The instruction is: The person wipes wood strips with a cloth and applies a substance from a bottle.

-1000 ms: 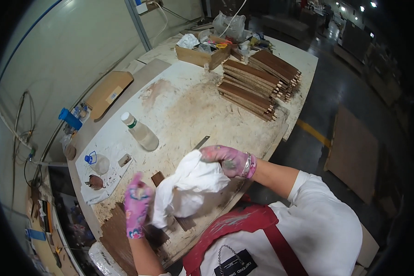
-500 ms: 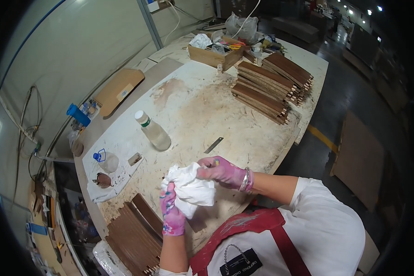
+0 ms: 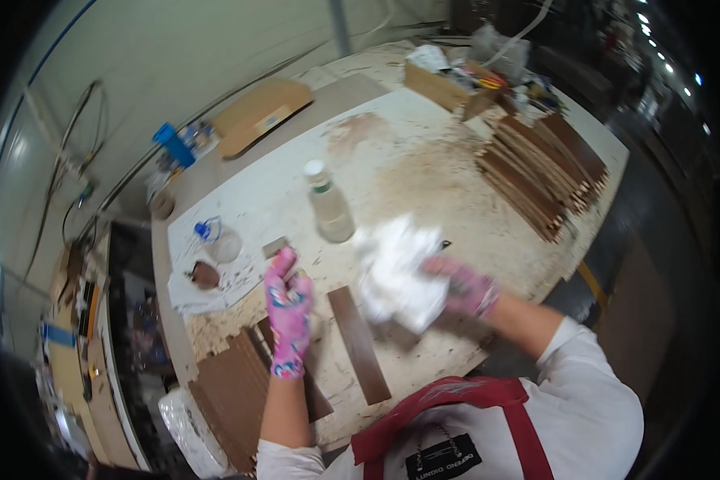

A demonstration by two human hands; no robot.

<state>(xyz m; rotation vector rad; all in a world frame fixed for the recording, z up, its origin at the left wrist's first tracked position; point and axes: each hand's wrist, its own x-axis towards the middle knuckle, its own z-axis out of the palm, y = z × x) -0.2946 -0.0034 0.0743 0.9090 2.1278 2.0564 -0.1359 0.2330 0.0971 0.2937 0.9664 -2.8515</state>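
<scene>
A crumpled white cloth (image 3: 402,272), smeared by motion, is in my right hand (image 3: 468,290), which wears a pink glove. My left hand (image 3: 290,316), in a pink floral glove, is raised and holds nothing, its fingers somewhat bent and apart. To its right, a single brown wooden strip (image 3: 358,344) lies flat on the worktable (image 3: 424,164). Partly under my left forearm is a stack of brown strips (image 3: 228,396). Beyond my hands stands a clear bottle (image 3: 330,210) with a white cap and pale liquid.
Stacked brown strips with pale pegs (image 3: 536,172) lie at the far right, near a box (image 3: 436,84) of tools. A squat blue-topped bottle (image 3: 224,242) and a small brown pot (image 3: 206,275) stand on a white sheet at left. A blue cup (image 3: 173,144) is by the wall.
My left hand has let go of the cloth and moved apart from it. My right hand has carried the cloth rightward. The view has shifted, and the single strip now shows between my hands.
</scene>
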